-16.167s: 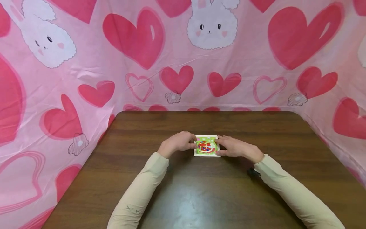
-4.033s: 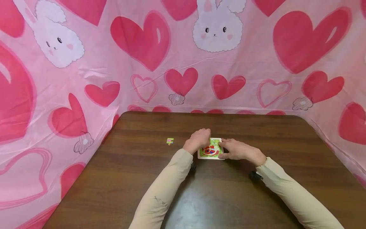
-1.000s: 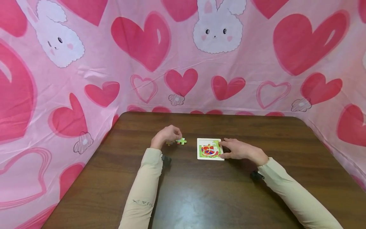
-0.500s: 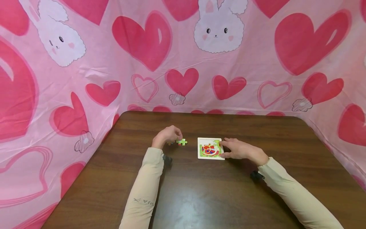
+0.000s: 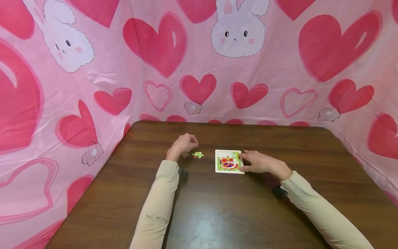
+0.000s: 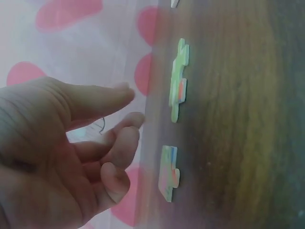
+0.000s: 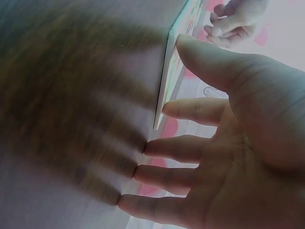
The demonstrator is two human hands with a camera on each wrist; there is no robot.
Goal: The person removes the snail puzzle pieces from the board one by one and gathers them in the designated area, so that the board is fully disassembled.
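Note:
A square jigsaw puzzle with a white frame and a red-and-blue snail picture lies on the table; a bare white strip shows along its upper left. My right hand rests at its right edge, thumb and index finger touching the frame, the other fingertips on the table. Just left of the puzzle lies a loose green puzzle piece. My left hand hovers over it, thumb and fingers apart and loosely bent, with nothing between them. A second puzzle piece lies nearby, partly hidden by the left hand in the head view.
The brown wooden table has rounded far corners. A pink cloth with hearts and rabbits hangs behind it and along both sides. A dark wrist camera sits under the right wrist.
The left hand brought a green piece from the puzzle to the left, laid it beside the other piece and let go, rising slightly. The right hand has stayed at the puzzle.

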